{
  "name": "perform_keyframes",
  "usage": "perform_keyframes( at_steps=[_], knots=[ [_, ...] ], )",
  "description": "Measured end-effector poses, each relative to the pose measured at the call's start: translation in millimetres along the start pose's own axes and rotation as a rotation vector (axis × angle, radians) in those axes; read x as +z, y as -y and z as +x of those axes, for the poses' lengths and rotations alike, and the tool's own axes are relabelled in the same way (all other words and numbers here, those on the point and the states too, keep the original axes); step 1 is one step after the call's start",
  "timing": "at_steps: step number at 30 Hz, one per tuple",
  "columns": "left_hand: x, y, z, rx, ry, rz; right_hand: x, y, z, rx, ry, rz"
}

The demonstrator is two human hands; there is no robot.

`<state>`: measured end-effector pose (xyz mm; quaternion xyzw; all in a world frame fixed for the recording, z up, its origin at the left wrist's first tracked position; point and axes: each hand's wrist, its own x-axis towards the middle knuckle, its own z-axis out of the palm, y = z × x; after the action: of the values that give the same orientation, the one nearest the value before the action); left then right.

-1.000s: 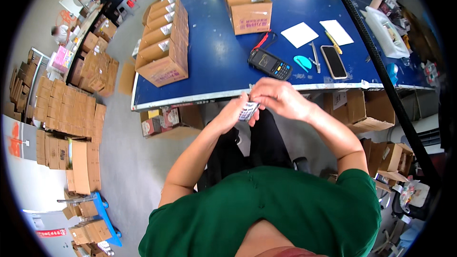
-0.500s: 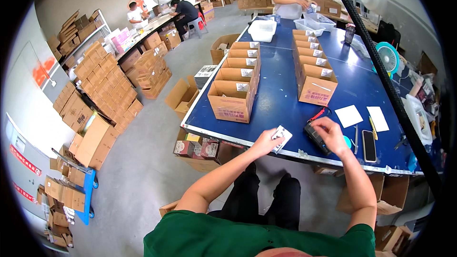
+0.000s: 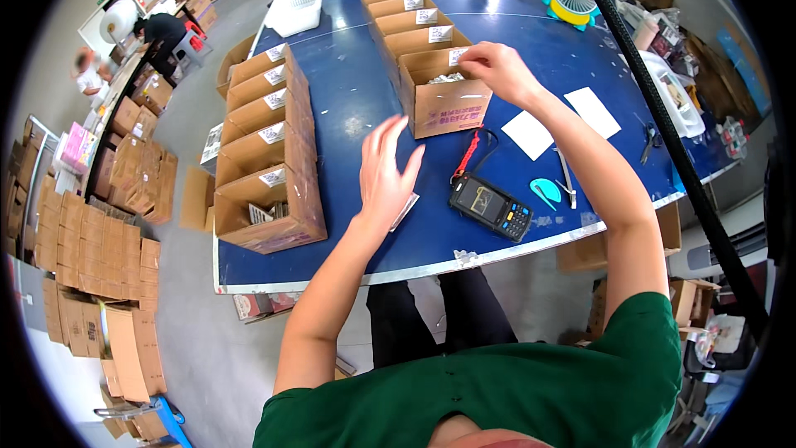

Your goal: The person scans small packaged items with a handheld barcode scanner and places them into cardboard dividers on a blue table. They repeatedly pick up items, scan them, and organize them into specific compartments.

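Note:
My left hand [image 3: 385, 172] is held over the blue table with its fingers stretched and apart, empty. Partly hidden under its wrist, a small flat white piece [image 3: 404, 211] lies on the tabletop. My right hand [image 3: 502, 73] reaches to the nearest cardboard box [image 3: 448, 105] of the right row. Its fingers are bent at the box's upper right corner, beside a white label; whatever they may hold is hidden. Whitish small items [image 3: 448, 78] show inside that box. A black handheld scanner [image 3: 491, 208] with a red strap lies between my arms, screen up.
A left row of open boxes [image 3: 274, 207] stands nearby, with flat packs in its nearest box. White sheets [image 3: 527, 135], a teal round tool [image 3: 545, 191] and scissors [image 3: 650, 142] lie at right. A black pole [image 3: 651, 99] slants past the right side. White baskets [image 3: 294, 10] stand farther back.
My right hand has left the scanner and moved forward to the right row's nearest box. My left hand has let go of the small white pack and opened. The view has turned and moved closer.

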<state>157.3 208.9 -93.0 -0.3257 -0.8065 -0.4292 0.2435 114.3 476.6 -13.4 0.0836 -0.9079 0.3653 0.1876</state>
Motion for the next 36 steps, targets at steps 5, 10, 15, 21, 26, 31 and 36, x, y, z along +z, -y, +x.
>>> perform_keyframes(
  at_steps=[5, 10, 15, 21, 26, 31, 36],
  knots=[
    [34.4, -4.5, 72.0, 0.251, -0.005, 0.241, 5.1, -1.9, 53.5, 0.019, 0.371, -0.452],
    [51.3, 14.2, 61.4, 0.189, -0.011, 0.191, 19.4, -0.2, 69.3, 0.117, 0.599, -0.558],
    [59.9, 16.4, 61.2, 0.184, -0.097, 0.106, 43.5, -31.7, 65.4, 0.097, 0.605, -0.546],
    [58.6, 17.3, 60.5, 0.145, -0.116, 0.107, 40.1, -12.2, 68.0, 0.227, 0.734, -0.491],
    [61.9, 17.6, 59.5, 0.131, -0.108, 0.073, 46.3, -22.0, 77.0, 0.236, 0.932, -0.471],
    [63.2, 17.3, 58.5, 0.129, -0.118, 0.057, 79.9, -30.6, 83.5, 0.018, 1.058, -0.583],
    [57.6, 19.6, 57.1, 0.146, -0.107, 0.065, 88.5, -14.3, 85.8, 0.015, 1.066, -0.618]
  ],
)
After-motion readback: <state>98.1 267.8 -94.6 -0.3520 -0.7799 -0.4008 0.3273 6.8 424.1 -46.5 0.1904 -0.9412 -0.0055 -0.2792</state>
